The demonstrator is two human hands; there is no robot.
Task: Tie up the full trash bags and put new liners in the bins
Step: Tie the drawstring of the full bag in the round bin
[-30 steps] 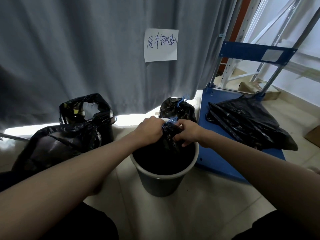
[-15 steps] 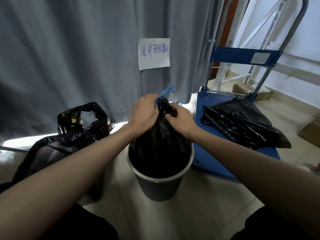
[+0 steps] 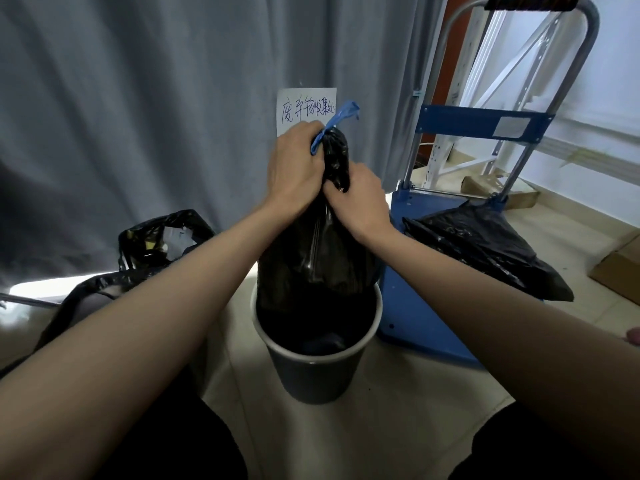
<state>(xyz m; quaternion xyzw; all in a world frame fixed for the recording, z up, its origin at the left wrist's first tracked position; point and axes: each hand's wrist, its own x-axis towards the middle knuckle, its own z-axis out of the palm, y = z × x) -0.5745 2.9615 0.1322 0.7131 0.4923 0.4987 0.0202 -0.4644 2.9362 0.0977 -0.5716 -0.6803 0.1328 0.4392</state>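
Note:
A full black trash bag point(image 3: 317, 265) hangs partly lifted out of a dark grey bin point(image 3: 317, 374) with a pale rim. Its neck is gathered, and a blue drawstring point(image 3: 341, 117) sticks up from the top. My left hand point(image 3: 294, 168) grips the neck just below the drawstring. My right hand point(image 3: 358, 199) clasps the neck slightly lower on the right side. The bag's bottom is still inside the bin.
A second bin lined with an open black bag point(image 3: 162, 237) stands at the left, with another black bag point(image 3: 90, 299) in front of it. A blue platform trolley point(image 3: 408, 306) at the right carries black bags point(image 3: 485, 247). A grey curtain point(image 3: 138, 98) with a paper note point(image 3: 306, 105) hangs behind. A cardboard box point(image 3: 620, 271) sits far right.
Both hands have risen with the gathered neck, drawing the bag higher out of the bin. The view has tilted up too.

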